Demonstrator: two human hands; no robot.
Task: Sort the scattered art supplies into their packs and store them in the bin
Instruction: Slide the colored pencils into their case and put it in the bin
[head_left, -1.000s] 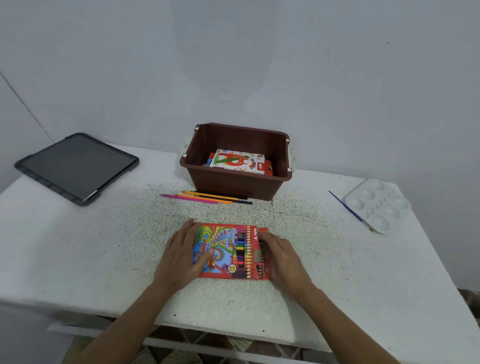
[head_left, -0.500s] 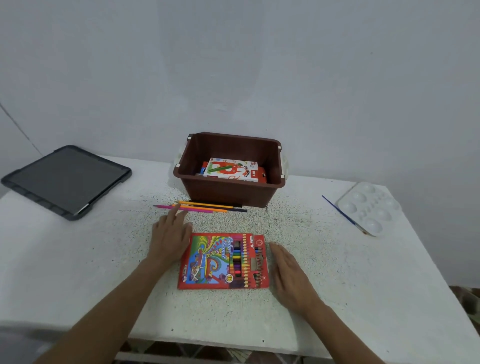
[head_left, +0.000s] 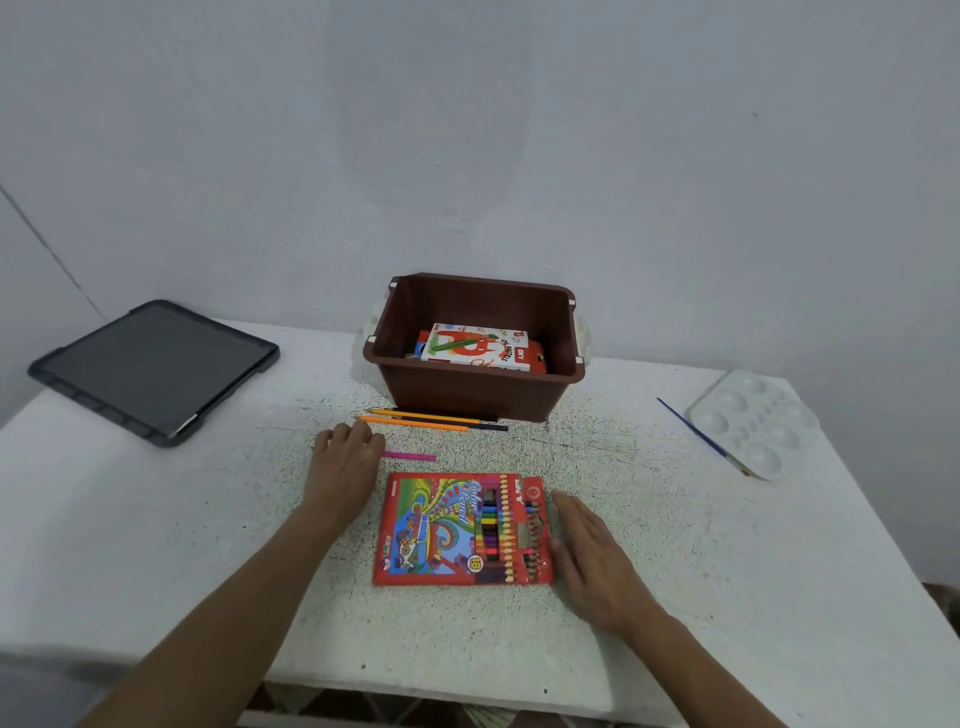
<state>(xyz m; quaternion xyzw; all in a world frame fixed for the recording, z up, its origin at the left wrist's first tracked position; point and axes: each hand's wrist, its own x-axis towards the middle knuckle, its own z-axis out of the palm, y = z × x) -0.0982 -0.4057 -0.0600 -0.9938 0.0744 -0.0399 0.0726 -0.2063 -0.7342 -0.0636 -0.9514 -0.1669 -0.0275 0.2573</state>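
Step in hand: collecting loose pencils to refill the pack. Your left hand (head_left: 345, 467) has its fingers curled over one end of the pink pencil (head_left: 413, 457). It looks like a pinch, and the rest of the pencil sticks out to that hand's right. Your right hand (head_left: 589, 551) lies flat with straight fingers, touching the right edge of the pencil pack (head_left: 441, 530), which sits flat between your two hands. The hands are apart.

Two orange pencils (head_left: 415, 422) lie just beyond your left fingertips, in front of the bin (head_left: 475, 397). The pastel box (head_left: 475, 349) is already in the bin.

Next, probably: carry the pink pencil across to the pack's opening, seemingly on your right hand's side. Steady the pack and slide the pencil in lengthwise, then do the orange ones. The brush (head_left: 698, 435) and palette (head_left: 748, 423) are well beyond your right hand, untouched.
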